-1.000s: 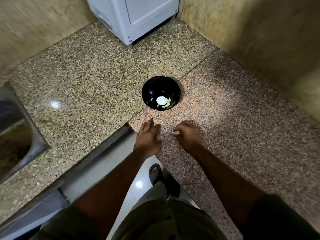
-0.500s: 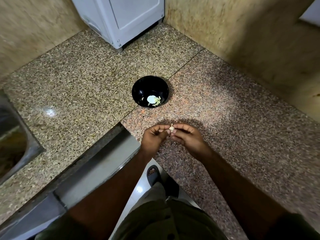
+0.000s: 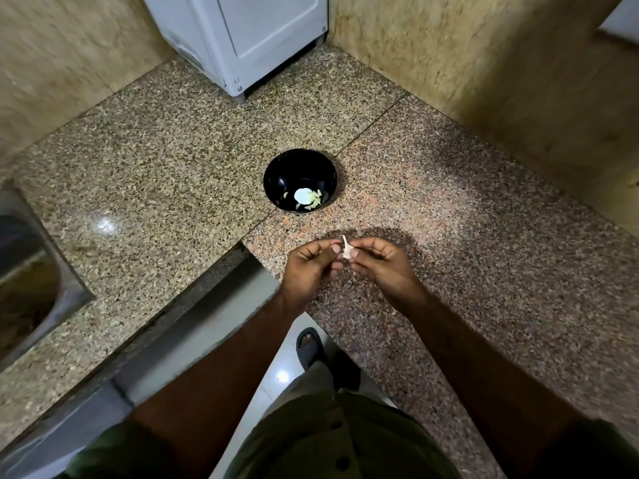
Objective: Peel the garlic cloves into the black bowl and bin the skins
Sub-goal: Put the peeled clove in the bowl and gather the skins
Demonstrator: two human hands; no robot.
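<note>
Both hands, left hand point(image 3: 311, 267) and right hand point(image 3: 378, 262), pinch one garlic clove point(image 3: 346, 249) at the black bowl's point(image 3: 276, 174) six o'clock (well apart); loosened skin could drift into it.

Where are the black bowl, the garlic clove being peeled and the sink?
black bowl point(image 3: 276, 176): head view, on the bare inner wall at its left.
garlic clove point(image 3: 346, 250): head view, on its pale body between both hands' fingertips.
sink point(image 3: 74, 292): head view, on its metal rim at the left edge.
</note>
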